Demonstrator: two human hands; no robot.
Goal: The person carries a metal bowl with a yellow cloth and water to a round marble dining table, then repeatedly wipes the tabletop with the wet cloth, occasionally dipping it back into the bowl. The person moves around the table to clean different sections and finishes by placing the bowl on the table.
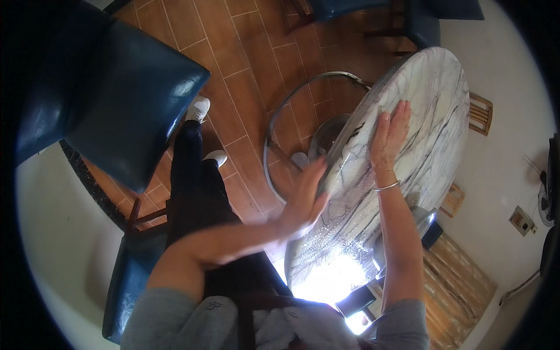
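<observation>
A round marble-patterned tabletop (pixel 420 100), pale with dark veins, stands before me and looks steeply slanted in this view. My right hand (pixel 390 135) lies flat against its upper face, fingers stretched out, a metal bangle (pixel 386 187) at the wrist. At the near left rim is my left hand (pixel 304 199), blurred, with the fingers extended and the thumb apart. Whether it touches the rim I cannot tell. Nothing shows in either hand, though the right palm is hidden. Wet-looking droplets and a bright glare cover the tabletop's lower part.
A metal ring (pixel 266 144) of the table's base rises beside the tabletop over brown floor tiles (pixel 245 26). Dark blue padded chairs (pixel 131 96) stand at the left, with another chair (pixel 422 26) at the top. Small wooden chairs (pixel 481 113) are beyond the table by a pale wall.
</observation>
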